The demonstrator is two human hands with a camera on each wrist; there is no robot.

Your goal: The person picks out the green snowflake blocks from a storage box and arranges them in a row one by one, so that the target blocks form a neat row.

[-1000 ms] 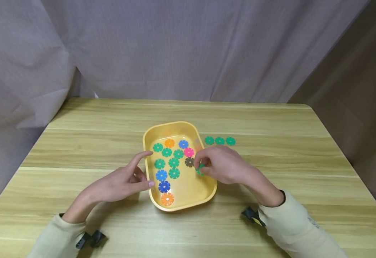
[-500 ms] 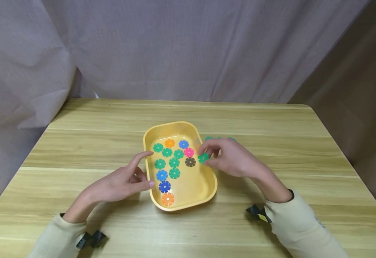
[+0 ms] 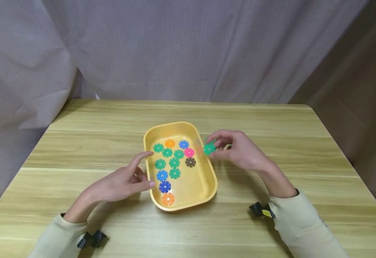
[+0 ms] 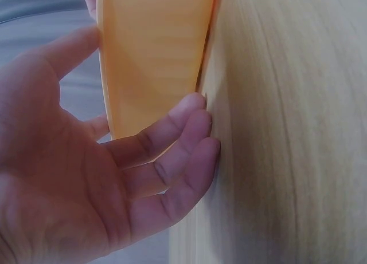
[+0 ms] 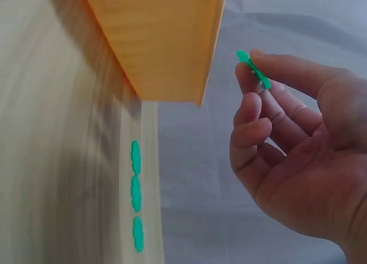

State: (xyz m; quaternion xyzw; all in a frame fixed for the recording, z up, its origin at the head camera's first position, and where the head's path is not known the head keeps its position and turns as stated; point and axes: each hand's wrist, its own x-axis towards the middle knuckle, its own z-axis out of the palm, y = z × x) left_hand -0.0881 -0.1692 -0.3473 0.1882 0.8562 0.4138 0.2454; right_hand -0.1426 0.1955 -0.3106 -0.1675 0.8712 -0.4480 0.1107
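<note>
Pinched between thumb and fingertips of my right hand (image 3: 239, 148) is a green snowflake disc (image 3: 209, 149), held up over the tray's right rim. In the right wrist view the disc (image 5: 254, 69) appears edge-on. My left hand (image 3: 120, 182) grips the left side of the yellow tray (image 3: 207, 195), thumb and index finger over its rim. The left wrist view has the other fingers (image 4: 189, 144) bent against the tray's outer wall. Inside the tray lie several loose discs: green (image 3: 174, 173), blue (image 3: 165, 186), orange (image 3: 168, 199), pink (image 3: 189, 152) and brown (image 3: 190, 162).
Three green discs (image 5: 136, 193) lie in a row on the wooden table (image 3: 271, 143), right of the tray; in the head view my right hand mostly covers them. A grey curtain (image 3: 188, 50) hangs behind the table.
My right hand has lifted the green disc out of the tray's right side and carried it up and away toward the rim. The left hand and tray have hardly moved.
</note>
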